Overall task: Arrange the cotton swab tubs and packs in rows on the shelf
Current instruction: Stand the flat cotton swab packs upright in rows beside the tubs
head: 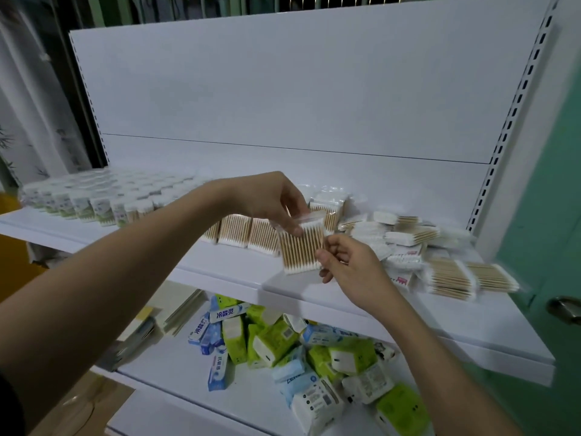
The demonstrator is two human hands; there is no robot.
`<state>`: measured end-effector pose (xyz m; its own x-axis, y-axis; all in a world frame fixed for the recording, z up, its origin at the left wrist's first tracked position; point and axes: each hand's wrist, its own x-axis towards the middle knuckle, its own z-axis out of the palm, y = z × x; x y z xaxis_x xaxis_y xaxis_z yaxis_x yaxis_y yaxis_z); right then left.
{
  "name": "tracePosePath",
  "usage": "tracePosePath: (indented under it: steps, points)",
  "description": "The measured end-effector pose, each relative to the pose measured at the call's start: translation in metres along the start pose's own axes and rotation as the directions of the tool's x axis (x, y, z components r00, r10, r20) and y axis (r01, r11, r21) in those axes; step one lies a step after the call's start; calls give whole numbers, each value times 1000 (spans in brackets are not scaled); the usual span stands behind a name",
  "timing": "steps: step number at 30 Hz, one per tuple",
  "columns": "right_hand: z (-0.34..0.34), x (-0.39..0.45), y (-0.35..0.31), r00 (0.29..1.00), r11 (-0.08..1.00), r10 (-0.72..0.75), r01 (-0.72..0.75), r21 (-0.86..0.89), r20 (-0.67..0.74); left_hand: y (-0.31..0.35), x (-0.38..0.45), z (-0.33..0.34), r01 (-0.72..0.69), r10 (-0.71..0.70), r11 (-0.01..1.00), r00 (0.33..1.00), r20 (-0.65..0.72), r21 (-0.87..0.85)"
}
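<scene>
I hold one clear pack of wooden cotton swabs (301, 249) upright just above the white shelf (226, 272). My left hand (276, 202) pinches its top edge from above. My right hand (349, 262) pinches its right side. To the left of it stands a short row of swab packs (248, 236) side by side. Rows of round cotton swab tubs (94, 199) fill the shelf's left part. A loose heap of swab packs (418, 253) lies on the shelf's right part.
The white back panel (283, 96) rises behind the shelf, with a slotted upright (506, 121) at the right. The lower shelf (176, 372) carries a jumble of green tissue packs (273, 338) and blue toothpaste boxes (217, 313). A green door with a handle (566, 306) is at the far right.
</scene>
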<state>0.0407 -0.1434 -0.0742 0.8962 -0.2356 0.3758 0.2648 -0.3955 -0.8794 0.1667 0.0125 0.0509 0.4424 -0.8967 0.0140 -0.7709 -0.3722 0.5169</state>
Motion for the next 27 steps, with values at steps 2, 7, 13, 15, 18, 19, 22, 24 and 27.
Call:
tracePosePath:
  steps: [2,7,13,15,18,19,22,24,27]
  points:
    - [-5,7,-4,1000,1000,3,-3,-28,2,-1,11,-6,-18,19,999,1000,-16,34]
    - [-40,33,-20,983,917,-88,16,-399,-161,-6,51,-13,-68,104,985,966,-237,156]
    - [-68,69,-26,995,603,-29,-58,-796,-94,-26,116,-3,-63,169,931,947,-273,359]
    - [-71,79,-27,994,544,22,-100,-833,-104,-36,134,3,-44,153,915,957,-245,402]
    - [-73,94,-26,992,498,55,-127,-858,-114,-50,155,12,-41,140,901,970,-200,431]
    - [-73,98,-25,991,487,70,-131,-863,-111,-54,160,15,-37,131,899,973,-188,437]
    - [-71,108,-24,985,475,137,-154,-866,-101,-62,171,22,-14,97,894,982,-162,449]
    - [-69,112,-23,980,460,175,-168,-872,-96,-67,176,27,-18,103,886,982,-158,463]
    - [-66,117,-20,972,462,216,-185,-867,-92,-72,179,34,-20,120,865,979,-168,501]
